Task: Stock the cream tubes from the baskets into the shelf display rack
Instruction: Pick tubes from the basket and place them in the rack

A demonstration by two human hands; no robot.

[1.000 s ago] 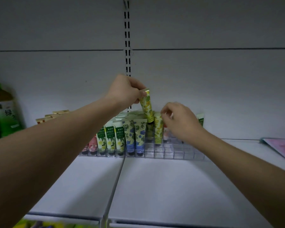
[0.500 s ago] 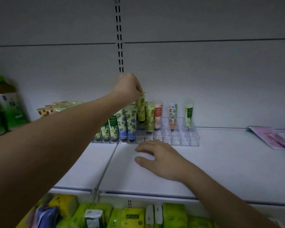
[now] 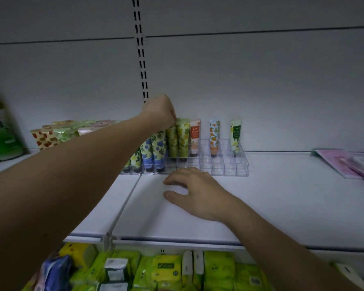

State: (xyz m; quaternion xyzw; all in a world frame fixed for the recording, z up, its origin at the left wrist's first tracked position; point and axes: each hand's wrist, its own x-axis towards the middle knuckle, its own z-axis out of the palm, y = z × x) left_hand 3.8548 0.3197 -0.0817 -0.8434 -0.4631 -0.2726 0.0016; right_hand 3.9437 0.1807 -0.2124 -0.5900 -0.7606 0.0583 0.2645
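Left hand (image 3: 159, 112) closed on yellow-green tube (image 3: 171, 141) top in clear rack (image 3: 229, 166), right hand (image 3: 194, 191) at 6 o'clock, spread, empty, on shelf (image 3: 282, 206).

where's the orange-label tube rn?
Head view, centre: the orange-label tube stands upright in the clear rack, just right of the yellow-green tubes by the left hand.

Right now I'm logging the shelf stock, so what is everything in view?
Cream tubes: at least ten, floral, upright in rack.
Display rack: one, clear, back of shelf.
Shelf: white.
Flat packets: several, patterned, left of rack.
Bottle: one, green, far left.
Pink packs: some, far right.
Yellow-green packs: many, shelf below.
Left hand: gripping a yellow tube top.
Right hand: open, resting on shelf.
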